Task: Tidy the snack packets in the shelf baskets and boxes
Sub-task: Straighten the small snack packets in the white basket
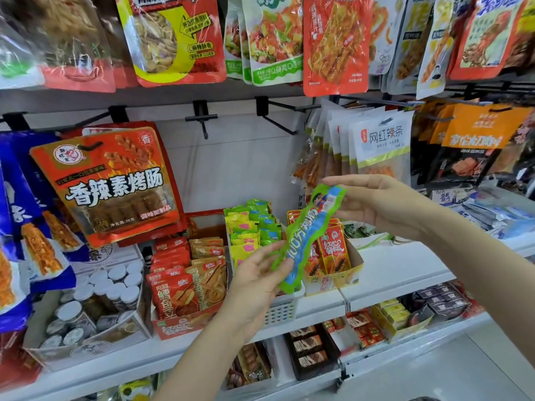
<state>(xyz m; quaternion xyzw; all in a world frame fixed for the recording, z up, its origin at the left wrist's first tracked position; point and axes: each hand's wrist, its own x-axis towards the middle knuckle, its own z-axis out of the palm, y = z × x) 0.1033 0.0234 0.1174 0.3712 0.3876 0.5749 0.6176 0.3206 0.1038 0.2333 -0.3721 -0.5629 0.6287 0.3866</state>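
Held up a long, crinkly green-and-blue foil snack packet (pixel 308 238) slantwise in front of the shelf (pixel 399 270). Left hand (pixel 257 280) pinching the lower end, right hand (pixel 373 204) pinching the top, both grips clenched on it. Just behind: a white slotted plastic basket (pixel 282 312) crammed with small glossy yellow-green sachets (pixel 250 230), and a yellow cardboard tray (pixel 337 277) of red pouches (pixel 334 251) touching it. Bare white back panel above, black metal hooks (pixel 202 118) jutting out overhead.
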